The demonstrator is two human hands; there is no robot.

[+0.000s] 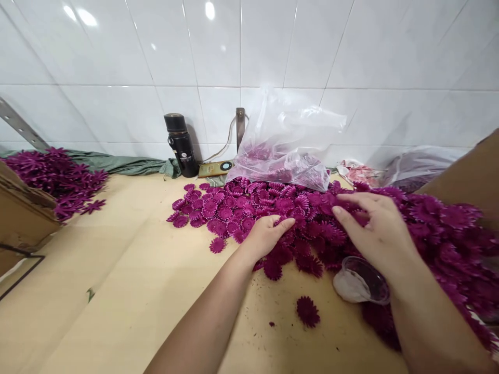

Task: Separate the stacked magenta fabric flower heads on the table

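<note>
Over a heap of purple artificial flower pieces [234,208] with fringed edges, both my hands work close together. My left hand [267,236] is closed in a pinch, thumb and forefinger meeting on a purple flower piece that blends into the heap behind. To the right, my right hand [376,228] has thumb and forefinger brought together at another purple flower piece [330,202], its other fingers partly hidden. Below the right wrist sits a clear plastic bowl [376,283] with a white cloth-like wad [351,285] at its side. One loose purple flower piece [307,311] lies nearer me.
A clear plastic bag [288,124] with purple pieces stands by the tiled wall. Left of it are a black bottle [182,148] and a gold phone-like device [215,169]. Star-shaped purple pieces [70,179] pile beside a cardboard box [23,213]. More cardboard [463,166] stands right.
</note>
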